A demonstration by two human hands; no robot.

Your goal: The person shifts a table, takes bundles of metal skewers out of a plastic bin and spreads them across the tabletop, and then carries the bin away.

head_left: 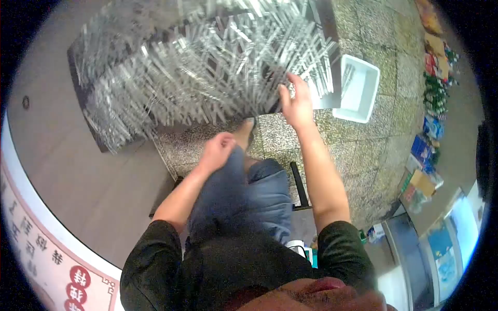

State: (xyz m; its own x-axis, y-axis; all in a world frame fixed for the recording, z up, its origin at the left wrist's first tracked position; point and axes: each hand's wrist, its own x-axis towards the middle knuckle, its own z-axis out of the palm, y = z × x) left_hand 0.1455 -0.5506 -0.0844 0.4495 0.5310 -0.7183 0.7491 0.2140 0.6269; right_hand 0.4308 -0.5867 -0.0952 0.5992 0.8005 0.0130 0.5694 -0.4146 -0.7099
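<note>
A heap of thin, shiny, clear-to-silver strips (207, 72) covers the dark table (330, 20) in front of me; their exact kind cannot be made out. My right hand (298, 106) reaches over the table's near edge by the right end of the heap. Its thumb and fingers are apart, with nothing visible between them. Above my knee, short of the table, my left hand (218, 150) has its fingers curled in. Whatever it may hold is hidden.
A white plastic bin (358, 93) with a few strips inside stands right of the table. My legs and a shoe (250, 129) are below the near edge. Boxes and packages (423, 155) line the far right. A printed sign (62, 264) is at lower left.
</note>
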